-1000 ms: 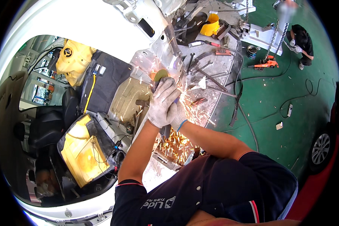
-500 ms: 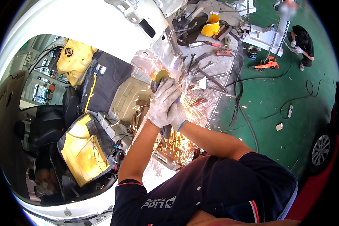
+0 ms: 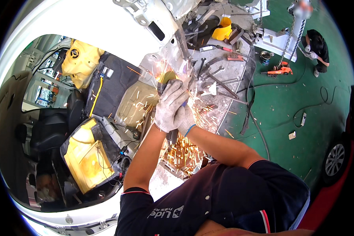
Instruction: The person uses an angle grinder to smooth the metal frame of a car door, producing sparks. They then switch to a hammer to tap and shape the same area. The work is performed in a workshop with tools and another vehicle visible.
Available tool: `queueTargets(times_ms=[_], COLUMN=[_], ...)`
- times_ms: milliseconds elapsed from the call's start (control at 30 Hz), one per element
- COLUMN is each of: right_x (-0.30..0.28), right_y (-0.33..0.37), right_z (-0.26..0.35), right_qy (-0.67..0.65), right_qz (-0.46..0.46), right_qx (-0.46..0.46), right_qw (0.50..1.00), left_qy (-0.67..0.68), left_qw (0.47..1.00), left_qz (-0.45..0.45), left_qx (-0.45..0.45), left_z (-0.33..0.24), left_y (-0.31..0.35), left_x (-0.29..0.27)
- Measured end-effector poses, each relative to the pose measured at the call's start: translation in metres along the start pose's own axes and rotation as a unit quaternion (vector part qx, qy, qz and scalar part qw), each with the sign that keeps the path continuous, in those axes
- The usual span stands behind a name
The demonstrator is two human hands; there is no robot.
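Both my hands, in whitish work gloves, are closed around an angle grinder [image 3: 172,137]. My left hand [image 3: 170,103] wraps over its head, just behind the yellowish disc [image 3: 169,76]. Lower and to the right, my right hand [image 3: 186,121] grips the body, its fingers partly hidden behind the left. The disc is against the bare metal sill area of a white car body [image 3: 118,23], and I cannot see the exact contact point. Orange sparks [image 3: 185,151] spray around the disc and stream down below my hands.
Inside the car lie yellow foam padding [image 3: 88,157], a black seat [image 3: 49,133] and loose wires. To the right are metal bars [image 3: 224,84], a yellow container [image 3: 223,29], a hose [image 3: 259,129] and an orange tool [image 3: 280,69]. Another person [image 3: 317,49] crouches at the far right.
My hands keep hold of the grinder in nearly the same place. Sparks now scatter farther left across the car floor, and the view has shifted slightly.
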State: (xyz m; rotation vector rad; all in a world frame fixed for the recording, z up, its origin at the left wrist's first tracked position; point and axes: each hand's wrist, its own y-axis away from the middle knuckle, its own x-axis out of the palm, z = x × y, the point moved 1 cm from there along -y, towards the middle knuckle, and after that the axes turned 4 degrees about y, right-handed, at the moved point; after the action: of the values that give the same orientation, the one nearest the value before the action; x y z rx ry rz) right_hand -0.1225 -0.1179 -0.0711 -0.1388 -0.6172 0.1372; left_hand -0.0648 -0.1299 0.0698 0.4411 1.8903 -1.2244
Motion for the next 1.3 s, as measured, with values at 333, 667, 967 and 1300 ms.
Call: queueTargets(times_ms=[333, 667, 967, 1300], right_x=[-0.003, -0.024, -0.05, -0.048], right_y=[0.006, 0.036, 0.018, 0.006], right_z=[0.026, 0.017, -0.027, -0.04], right_qy=[0.449, 0.647, 0.643, 0.549], right_qz=[0.081, 0.092, 0.024, 0.029], right_qx=[-0.029, -0.045, -0.216, -0.134], right_qw=[0.889, 0.756, 0.734, 0.824], left_qy=[-0.003, -0.016, 0.005, 0.007], left_qw=[0.999, 0.994, 0.995, 0.997], left_qz=[-0.013, -0.05, -0.059, -0.048], left_qx=[-0.035, -0.099, -0.084, -0.067], left_z=[-0.012, -0.029, -0.023, -0.012], left_y=[-0.003, 0.04, 0.024, 0.021], left_x=[0.0, 0.031, 0.028, 0.022])
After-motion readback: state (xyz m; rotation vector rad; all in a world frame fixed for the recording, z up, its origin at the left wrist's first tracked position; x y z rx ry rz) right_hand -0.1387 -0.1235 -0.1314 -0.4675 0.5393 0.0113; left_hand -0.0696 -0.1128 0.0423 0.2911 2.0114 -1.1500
